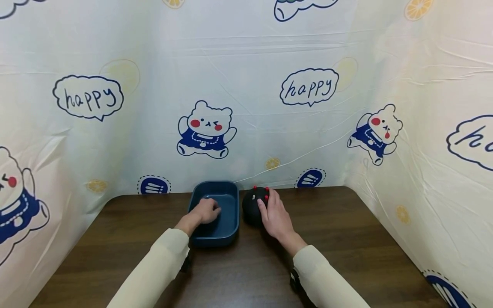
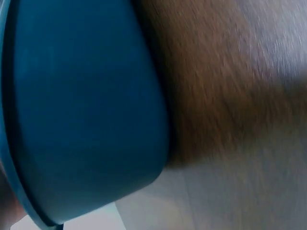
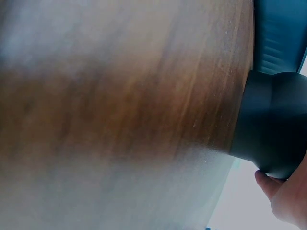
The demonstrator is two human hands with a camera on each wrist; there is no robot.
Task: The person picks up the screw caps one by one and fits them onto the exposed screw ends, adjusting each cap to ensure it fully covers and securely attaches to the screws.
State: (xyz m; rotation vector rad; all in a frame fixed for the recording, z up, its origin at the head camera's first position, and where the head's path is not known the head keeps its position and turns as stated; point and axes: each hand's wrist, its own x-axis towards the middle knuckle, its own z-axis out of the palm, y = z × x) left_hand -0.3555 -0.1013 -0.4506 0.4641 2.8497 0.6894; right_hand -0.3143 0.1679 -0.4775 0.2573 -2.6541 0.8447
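Note:
A blue rectangular basin (image 1: 225, 237) stands at the back of the table. My left hand (image 1: 206, 211) reaches over its left wall into it with fingers bent; whether they hold something small is hidden. In the left wrist view the basin's outer wall (image 2: 91, 105) fills much of the picture. Just right of the basin is a black rounded object (image 1: 251, 209) with several small red knobs on top. My right hand (image 1: 276, 216) grips it from the right, thumb on the near upper side. The right wrist view shows its smooth black side (image 3: 273, 120) and part of that hand (image 3: 290, 196).
Both things stand on a dark brown wooden table (image 1: 246, 278), close to its back edge. A pale printed sheet (image 1: 254, 128) hangs behind and at both sides. The basin and the black object are almost side by side, with a narrow gap between them.

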